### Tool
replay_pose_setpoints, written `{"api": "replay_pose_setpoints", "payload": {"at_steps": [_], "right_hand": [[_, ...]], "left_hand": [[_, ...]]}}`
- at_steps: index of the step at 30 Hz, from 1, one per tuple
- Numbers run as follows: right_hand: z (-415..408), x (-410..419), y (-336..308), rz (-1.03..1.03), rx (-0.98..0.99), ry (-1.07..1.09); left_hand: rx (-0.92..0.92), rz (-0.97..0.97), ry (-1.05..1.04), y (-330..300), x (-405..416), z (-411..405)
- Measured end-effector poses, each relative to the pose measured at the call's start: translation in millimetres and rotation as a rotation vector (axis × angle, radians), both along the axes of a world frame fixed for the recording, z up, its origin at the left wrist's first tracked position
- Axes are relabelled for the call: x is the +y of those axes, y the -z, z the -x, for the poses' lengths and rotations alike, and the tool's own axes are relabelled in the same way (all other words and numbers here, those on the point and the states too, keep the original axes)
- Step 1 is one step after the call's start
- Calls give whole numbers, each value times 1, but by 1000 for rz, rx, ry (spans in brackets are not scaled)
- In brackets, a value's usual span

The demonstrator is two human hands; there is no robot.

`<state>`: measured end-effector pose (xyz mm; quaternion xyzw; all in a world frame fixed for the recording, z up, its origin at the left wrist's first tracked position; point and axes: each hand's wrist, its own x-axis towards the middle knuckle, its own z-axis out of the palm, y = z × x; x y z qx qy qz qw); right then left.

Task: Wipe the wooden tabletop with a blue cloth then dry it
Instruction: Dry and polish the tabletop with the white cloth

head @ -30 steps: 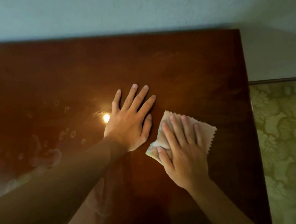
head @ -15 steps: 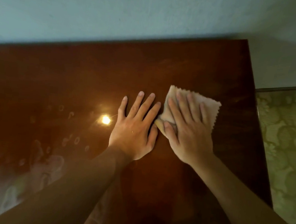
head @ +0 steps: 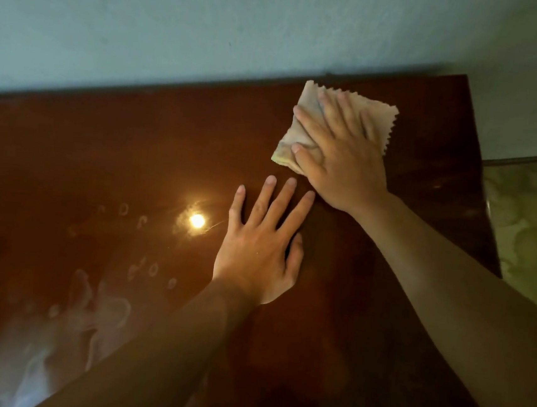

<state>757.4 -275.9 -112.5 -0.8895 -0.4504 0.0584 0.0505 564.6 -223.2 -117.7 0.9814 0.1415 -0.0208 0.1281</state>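
My left hand [head: 261, 248] lies flat mid-tabletop [head: 100, 161], fingers spread and straight, holding nothing. My right hand [head: 340, 157] presses the folded pale cloth [head: 303, 131] flat near the far right corner, fingers extended, arm outstretched.

A dark reddish wooden tabletop [head: 134, 157] shows a glossy, polished finish that mirrors a lamp glare [head: 197, 220] near centre, with cloudy smears and ring marks [head: 152, 269] toward 8 o'clock. At 1 o'clock, a soft pale cloth [head: 305, 108] with zigzag-cut edges lies folded. The wall [head: 213, 17] at 12 o'clock looks matt.
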Motion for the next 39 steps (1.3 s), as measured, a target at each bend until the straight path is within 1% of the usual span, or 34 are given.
{"api": "replay_pose_setpoints", "payload": {"at_steps": [2, 6, 10, 12, 15, 18, 23, 25, 28, 31, 34, 37, 39], "right_hand": [[-12, -11, -1, 2, 5, 36], [-47, -36, -7, 31, 45, 206], [-44, -30, -4, 23, 57, 278], [-36, -22, -5, 29, 69, 245], [-27, -21, -7, 48, 47, 135], [-37, -30, -5, 38, 43, 82], [-98, -61, -8, 18, 44, 263], [-105, -64, -6, 5, 44, 294], [-96, -56, -6, -11, 54, 322], [-75, -52, -9, 4, 76, 266], [-59, -55, -1, 32, 21, 178], [-82, -65, 0, 3, 21, 146], [-106, -74, -2, -17, 24, 209]], "left_hand": [[7, -13, 4, 0, 0, 1], [0, -16, 3, 1, 0, 0], [-35, -12, -2, 2, 0, 0], [-32, -18, 1, 1, -1, -1], [-24, -27, -3, 0, -2, -1], [-21, -35, -4, -2, -1, -1], [-40, -41, -14, -2, -2, 0], [-34, -43, -20, -1, -2, -1], [-15, -44, -26, -2, -2, -1], [-24, -32, -31, -5, -3, -2], [-46, -23, -41, -6, -3, -2], [-52, -12, -50, -6, -3, -2], [-64, -8, -53, -5, -4, -3]]}}
